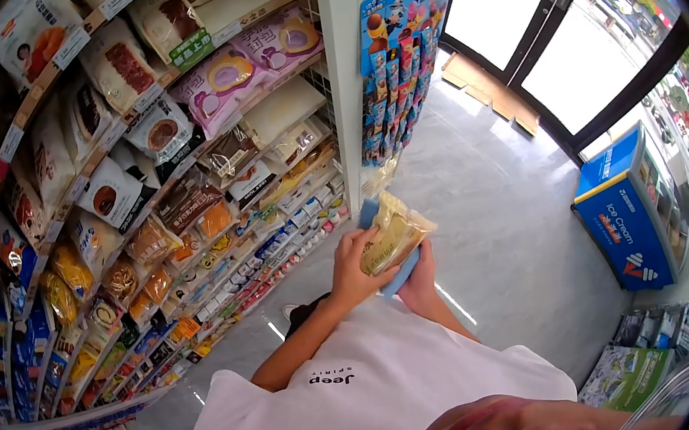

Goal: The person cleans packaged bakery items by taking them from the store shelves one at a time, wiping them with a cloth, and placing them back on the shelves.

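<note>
While the left grip (355, 263) pinches a wrapped package (396, 234), the right grip (420, 281) clasps a blue item (404, 272) beneath; package in hand, clear of the shelves (250, 5), seal unclear

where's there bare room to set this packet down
Free: grey floor right of the held packet, between the hanging snack display and the blue ice cream cabinet; a narrower floor strip between the left shelves and the white shirt. Crowded: those shelves, full of packaged goods.
</note>
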The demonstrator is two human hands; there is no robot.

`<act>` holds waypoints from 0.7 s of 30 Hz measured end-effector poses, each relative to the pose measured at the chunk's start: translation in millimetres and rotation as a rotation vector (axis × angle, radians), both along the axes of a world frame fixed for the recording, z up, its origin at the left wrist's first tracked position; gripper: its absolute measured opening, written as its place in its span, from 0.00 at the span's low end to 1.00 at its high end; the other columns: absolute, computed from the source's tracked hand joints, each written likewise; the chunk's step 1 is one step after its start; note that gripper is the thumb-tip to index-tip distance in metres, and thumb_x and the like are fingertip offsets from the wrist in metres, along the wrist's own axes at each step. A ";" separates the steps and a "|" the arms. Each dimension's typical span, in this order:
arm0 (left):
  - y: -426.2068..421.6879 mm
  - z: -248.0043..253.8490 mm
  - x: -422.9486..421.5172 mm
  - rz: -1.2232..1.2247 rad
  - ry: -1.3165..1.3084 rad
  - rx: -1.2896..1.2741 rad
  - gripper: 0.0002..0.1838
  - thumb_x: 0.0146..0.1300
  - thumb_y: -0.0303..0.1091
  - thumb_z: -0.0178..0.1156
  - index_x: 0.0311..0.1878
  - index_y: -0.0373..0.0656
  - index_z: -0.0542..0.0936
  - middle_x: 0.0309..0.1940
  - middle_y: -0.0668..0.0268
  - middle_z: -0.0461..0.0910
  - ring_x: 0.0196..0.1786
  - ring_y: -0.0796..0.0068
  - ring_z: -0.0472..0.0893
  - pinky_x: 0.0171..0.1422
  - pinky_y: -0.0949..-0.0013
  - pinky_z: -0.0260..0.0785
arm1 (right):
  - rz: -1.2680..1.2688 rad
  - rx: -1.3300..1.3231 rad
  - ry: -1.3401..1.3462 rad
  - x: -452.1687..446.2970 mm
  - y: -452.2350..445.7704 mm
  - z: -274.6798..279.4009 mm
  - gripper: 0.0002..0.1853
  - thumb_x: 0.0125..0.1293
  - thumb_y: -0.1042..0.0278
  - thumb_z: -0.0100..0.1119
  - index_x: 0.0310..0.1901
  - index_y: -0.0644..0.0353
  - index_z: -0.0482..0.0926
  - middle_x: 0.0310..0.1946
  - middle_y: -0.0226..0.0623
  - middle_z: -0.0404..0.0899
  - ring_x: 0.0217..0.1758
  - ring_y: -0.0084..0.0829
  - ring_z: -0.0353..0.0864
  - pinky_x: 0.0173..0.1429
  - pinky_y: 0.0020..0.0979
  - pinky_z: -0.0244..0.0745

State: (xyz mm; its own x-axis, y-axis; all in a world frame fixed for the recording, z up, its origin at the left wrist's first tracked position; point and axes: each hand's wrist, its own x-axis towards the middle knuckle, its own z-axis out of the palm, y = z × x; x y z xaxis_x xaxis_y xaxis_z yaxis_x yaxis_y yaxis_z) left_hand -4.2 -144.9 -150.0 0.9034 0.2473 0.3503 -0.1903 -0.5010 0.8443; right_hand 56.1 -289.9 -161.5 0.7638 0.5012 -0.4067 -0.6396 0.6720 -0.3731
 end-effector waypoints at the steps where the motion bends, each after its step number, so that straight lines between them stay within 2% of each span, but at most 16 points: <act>1: -4.0 4.7 -6.1 0.027 0.011 0.076 0.41 0.46 0.44 0.81 0.65 0.43 0.76 0.54 0.58 0.73 0.59 0.57 0.75 0.65 0.57 0.67 | 0.006 0.004 -0.022 -5.7 2.6 0.9 0.32 0.79 0.42 0.34 0.72 0.58 0.65 0.69 0.41 0.71 0.71 0.42 0.71 0.76 0.45 0.65; 2: -4.2 8.6 -9.2 0.056 0.024 0.153 0.42 0.45 0.44 0.81 0.64 0.43 0.76 0.54 0.57 0.73 0.58 0.56 0.75 0.65 0.56 0.67 | 0.013 0.008 -0.043 -9.4 5.2 3.1 0.33 0.78 0.41 0.32 0.73 0.57 0.64 0.70 0.41 0.70 0.72 0.42 0.71 0.76 0.46 0.64; 3: 0.4 10.6 -10.6 0.044 0.044 0.195 0.42 0.44 0.44 0.80 0.64 0.45 0.76 0.55 0.58 0.72 0.59 0.54 0.73 0.63 0.53 0.66 | 0.020 0.032 -0.055 -13.1 5.7 15.6 0.37 0.77 0.35 0.31 0.74 0.56 0.62 0.71 0.42 0.68 0.73 0.43 0.69 0.77 0.46 0.63; 6: 8.7 10.5 -11.4 0.048 0.047 0.292 0.42 0.46 0.49 0.79 0.65 0.47 0.76 0.55 0.59 0.71 0.59 0.57 0.73 0.63 0.53 0.61 | -0.019 0.073 -0.072 -14.5 7.9 16.2 0.41 0.75 0.30 0.32 0.75 0.58 0.61 0.72 0.43 0.67 0.74 0.43 0.67 0.77 0.46 0.63; 12: 8.3 13.4 -19.1 0.062 0.058 0.276 0.44 0.46 0.50 0.79 0.67 0.48 0.75 0.56 0.59 0.71 0.61 0.57 0.72 0.63 0.51 0.59 | -0.010 0.098 -0.108 -18.9 4.8 18.0 0.38 0.76 0.36 0.41 0.72 0.61 0.63 0.69 0.45 0.70 0.71 0.42 0.71 0.74 0.45 0.68; 15: 14.4 9.1 -26.7 -0.016 0.091 0.364 0.44 0.49 0.50 0.78 0.68 0.47 0.73 0.57 0.58 0.71 0.63 0.56 0.70 0.65 0.50 0.58 | 0.099 -0.167 -0.182 -16.6 8.6 -6.8 0.34 0.75 0.41 0.48 0.71 0.62 0.65 0.68 0.44 0.71 0.70 0.43 0.72 0.73 0.45 0.69; 18: 21.9 -29.2 -30.5 0.161 0.105 0.285 0.41 0.56 0.51 0.74 0.69 0.44 0.71 0.60 0.57 0.70 0.66 0.57 0.68 0.68 0.49 0.59 | 0.076 -0.069 0.061 -8.2 11.2 -1.4 0.30 0.74 0.48 0.51 0.70 0.59 0.67 0.65 0.44 0.74 0.67 0.44 0.76 0.73 0.46 0.70; 21: 12.7 -54.9 -31.4 0.415 0.172 -0.363 0.34 0.64 0.46 0.69 0.68 0.42 0.70 0.61 0.58 0.72 0.68 0.60 0.69 0.70 0.51 0.62 | 0.026 0.101 0.154 -1.0 8.3 -7.5 0.29 0.75 0.50 0.51 0.70 0.59 0.66 0.65 0.44 0.74 0.67 0.43 0.76 0.73 0.45 0.70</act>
